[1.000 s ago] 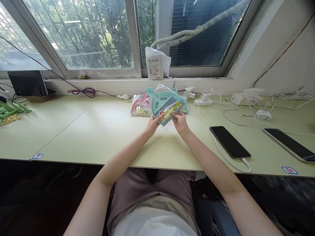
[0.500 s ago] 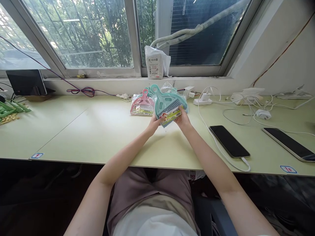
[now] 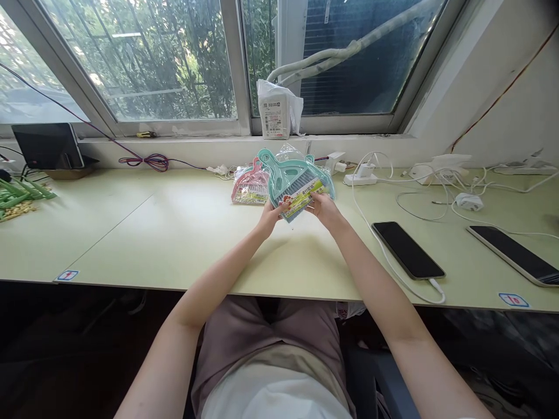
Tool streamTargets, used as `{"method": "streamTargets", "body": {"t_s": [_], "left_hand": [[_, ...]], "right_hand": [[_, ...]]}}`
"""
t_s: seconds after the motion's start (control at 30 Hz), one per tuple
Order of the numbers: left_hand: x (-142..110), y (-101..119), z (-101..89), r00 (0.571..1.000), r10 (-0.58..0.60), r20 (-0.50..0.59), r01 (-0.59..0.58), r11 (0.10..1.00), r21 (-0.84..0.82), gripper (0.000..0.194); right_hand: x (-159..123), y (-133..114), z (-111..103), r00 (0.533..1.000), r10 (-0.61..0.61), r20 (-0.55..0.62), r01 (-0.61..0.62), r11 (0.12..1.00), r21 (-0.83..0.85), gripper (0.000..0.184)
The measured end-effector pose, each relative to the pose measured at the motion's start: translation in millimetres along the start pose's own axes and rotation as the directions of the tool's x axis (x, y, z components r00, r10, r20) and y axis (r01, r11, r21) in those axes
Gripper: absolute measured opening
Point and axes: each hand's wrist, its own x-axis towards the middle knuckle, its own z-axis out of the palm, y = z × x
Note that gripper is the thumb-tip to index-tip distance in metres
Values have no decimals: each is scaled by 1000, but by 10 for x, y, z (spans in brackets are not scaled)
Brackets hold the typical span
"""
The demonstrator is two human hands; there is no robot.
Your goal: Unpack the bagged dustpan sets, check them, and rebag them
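Observation:
Both hands hold a teal mini broom-and-dustpan set [image 3: 292, 176] in a clear plastic bag with a yellow-green label, lifted a little above the pale green desk [image 3: 174, 233]. My left hand [image 3: 268, 215] pinches the bag's lower left corner. My right hand [image 3: 325, 208] grips its lower right edge by the label. A pink set [image 3: 248, 187] in the same kind of bag lies flat on the desk just behind and to the left.
Two black phones [image 3: 408, 250] [image 3: 513, 255] lie on the right, among white chargers and cables [image 3: 437, 186]. A wrapped white box [image 3: 274, 115] stands on the window sill. A black tablet [image 3: 47, 145] and green sticks [image 3: 17, 195] sit far left.
The teal set swung upright between my hands half a second ago, then tilted back to the left; both hands kept their grip and shifted slightly away from me.

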Motion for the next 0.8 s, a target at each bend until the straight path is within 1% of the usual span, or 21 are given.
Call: {"method": "streamTargets", "body": {"t_s": [0.17,0.3,0.37,0.43,0.53,0.57,0.6,0.73,0.8], "left_hand": [[-50,24,50,999,-30,13,30,998,56,59],[-54,16,54,1000,-19,9,18,997,73,58],[-42,8,41,1000,-9,-2,9,998,69,58],[-31,12,26,1000,3,-19,-1,998,59,58],[-23,55,6,998,11,-58,-8,998,63,59],[-23,76,1,998,12,-67,-6,997,79,59],[-24,98,-2,997,14,-71,-6,995,104,59],[-45,164,6,998,22,-63,-9,980,199,59],[-69,174,24,1000,-1,-26,6,978,210,60]], "right_hand": [[-10,13,-5,997,-35,-68,32,999,-44,27],[-13,18,2,996,-45,-73,41,998,-56,29],[-26,11,6,997,-52,-57,49,998,-47,29],[-49,-3,5,998,-65,12,66,997,-43,30],[-85,-13,-3,979,-83,185,95,994,-54,34],[-92,-9,-5,972,-88,219,102,993,-54,35],[-94,-2,-5,969,-91,230,105,993,-50,35],[-78,35,7,981,-113,159,117,993,-17,33],[-78,31,16,981,-138,135,140,990,-6,34]]}}
